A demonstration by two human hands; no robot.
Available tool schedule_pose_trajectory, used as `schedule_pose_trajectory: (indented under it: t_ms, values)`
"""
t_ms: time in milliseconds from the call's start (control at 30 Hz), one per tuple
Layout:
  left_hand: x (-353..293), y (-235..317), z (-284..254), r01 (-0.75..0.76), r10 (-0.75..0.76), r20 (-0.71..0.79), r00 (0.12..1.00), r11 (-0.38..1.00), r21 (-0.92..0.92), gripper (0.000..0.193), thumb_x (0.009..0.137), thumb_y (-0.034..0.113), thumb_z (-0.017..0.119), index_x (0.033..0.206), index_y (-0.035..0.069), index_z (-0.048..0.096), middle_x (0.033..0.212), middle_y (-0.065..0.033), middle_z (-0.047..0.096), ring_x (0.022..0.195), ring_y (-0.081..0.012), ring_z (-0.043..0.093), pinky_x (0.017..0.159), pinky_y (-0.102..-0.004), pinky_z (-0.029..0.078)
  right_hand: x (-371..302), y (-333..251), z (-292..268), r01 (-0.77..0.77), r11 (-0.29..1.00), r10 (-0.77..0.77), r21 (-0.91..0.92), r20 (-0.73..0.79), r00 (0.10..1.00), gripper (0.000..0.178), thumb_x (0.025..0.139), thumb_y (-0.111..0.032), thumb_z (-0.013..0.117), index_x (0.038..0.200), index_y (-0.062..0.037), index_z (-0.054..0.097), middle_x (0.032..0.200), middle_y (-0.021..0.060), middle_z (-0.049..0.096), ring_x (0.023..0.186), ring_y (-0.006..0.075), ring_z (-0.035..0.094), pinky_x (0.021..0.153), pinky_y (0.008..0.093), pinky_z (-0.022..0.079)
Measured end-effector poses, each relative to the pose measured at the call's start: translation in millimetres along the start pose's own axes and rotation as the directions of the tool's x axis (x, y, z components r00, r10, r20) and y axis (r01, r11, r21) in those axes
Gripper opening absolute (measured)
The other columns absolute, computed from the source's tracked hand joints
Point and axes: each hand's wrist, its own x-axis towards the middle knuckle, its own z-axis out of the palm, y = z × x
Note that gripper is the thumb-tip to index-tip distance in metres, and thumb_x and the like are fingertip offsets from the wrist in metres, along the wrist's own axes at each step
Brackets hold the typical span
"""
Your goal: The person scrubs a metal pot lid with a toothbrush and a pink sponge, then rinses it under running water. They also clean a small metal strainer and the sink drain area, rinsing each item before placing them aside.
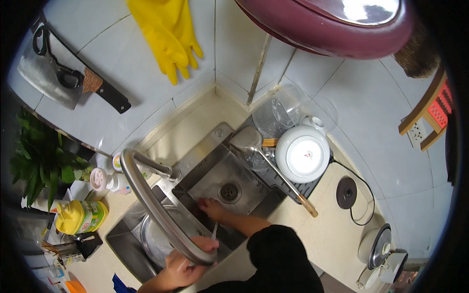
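My left hand (181, 268) is closed around the outlet end of a curved metal faucet (155, 210), its fingers showing on both sides of the spout. A thin stream of water (215, 230) comes from there toward the right-hand sink basin (207, 183). Inside that basin my right hand (211, 209) reaches in with the fingers stretched toward the left wall, left of the drain (229, 193); I see nothing in it. Under the faucet, a large round metal lid or pan (168, 234) lies in the left basin (124, 241), partly covered by the spout and my left hand.
Right of the sink, a rack (299, 188) bears an upturned white bowl (303, 155), a wooden-handled spatula (281, 173) and a clear container (278, 112). A yellow bottle (80, 216) and a plant (41, 156) stand left. Yellow gloves (168, 36) and a cleaver (73, 68) hang on the wall.
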Motion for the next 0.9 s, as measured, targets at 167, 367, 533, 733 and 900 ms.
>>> schedule_pose_trajectory:
  t_ms: [167, 367, 533, 733, 900]
  values:
    - [-6.8, -12.2, -9.0, -0.053, 0.056, 0.138, 0.989, 0.998, -0.026, 0.038, 0.068, 0.0, 0.068, 0.102, 0.0, 0.051, 0.092, -0.0172, 0.06, 0.084, -0.033, 0.061, 0.073, -0.0421, 0.048, 53.3, 76.1, 30.2, -0.383, 0.824, 0.496, 0.416, -0.206, 0.844, 0.024, 0.075, -0.015, 0.05, 0.098, -0.0098, 0.056, 0.106, 0.0148, 0.049, 0.096, 0.0308, 0.049, 0.078, 0.0442, 0.04]
    - [-8.1, -36.6, 0.7, -0.1, 0.137, 0.093, 0.986, 0.94, -0.327, 0.026, 0.076, 0.004, 0.06, 0.101, -0.002, 0.054, 0.099, -0.0186, 0.059, 0.093, -0.034, 0.059, 0.08, -0.0422, 0.047, 21.3, 99.5, 26.3, -0.522, 0.849, 0.498, -0.088, -0.203, 0.843, 0.027, 0.077, -0.014, 0.046, 0.102, -0.0061, 0.054, 0.111, 0.0154, 0.048, 0.1, 0.0313, 0.048, 0.083, 0.0462, 0.038]
    - [12.6, -38.5, -7.0, -0.244, 0.285, 0.153, 0.946, 0.94, -0.24, 0.046, 0.064, 0.006, 0.075, 0.103, 0.004, 0.05, 0.094, -0.0146, 0.061, 0.086, -0.0318, 0.06, 0.074, -0.0423, 0.047, 59.1, 144.0, 25.0, -0.606, 0.749, 0.503, -0.268, -0.364, 0.784, 0.038, 0.078, -0.013, 0.045, 0.115, -0.0029, 0.046, 0.117, 0.0197, 0.045, 0.106, 0.0361, 0.045, 0.086, 0.0487, 0.036]
    - [-15.7, -50.8, -27.5, -0.048, 0.075, 0.21, 0.975, 0.99, -0.134, 0.031, 0.071, 0.014, 0.068, 0.096, 0.003, 0.052, 0.093, -0.0163, 0.06, 0.086, -0.0336, 0.06, 0.077, -0.0437, 0.046, -8.5, 168.8, 41.7, -0.949, 0.155, 0.984, -0.275, -0.045, 0.174, 0.041, 0.084, -0.02, 0.042, 0.122, -0.0032, 0.043, 0.121, 0.0176, 0.045, 0.111, 0.0369, 0.042, 0.089, 0.0502, 0.033]
    - [-47.5, -46.6, -35.9, 0.124, -0.125, -0.065, 0.99, 0.992, -0.029, 0.022, 0.07, 0.009, 0.066, 0.082, -0.006, 0.055, 0.079, -0.0191, 0.059, 0.078, -0.0325, 0.06, 0.071, -0.0402, 0.048, -50.3, 102.8, -38.1, -0.716, 0.404, 0.89, -0.569, 0.423, 0.167, 0.039, 0.081, -0.028, 0.046, 0.113, -0.0057, 0.053, 0.119, 0.014, 0.049, 0.109, 0.0346, 0.045, 0.089, 0.0504, 0.034]
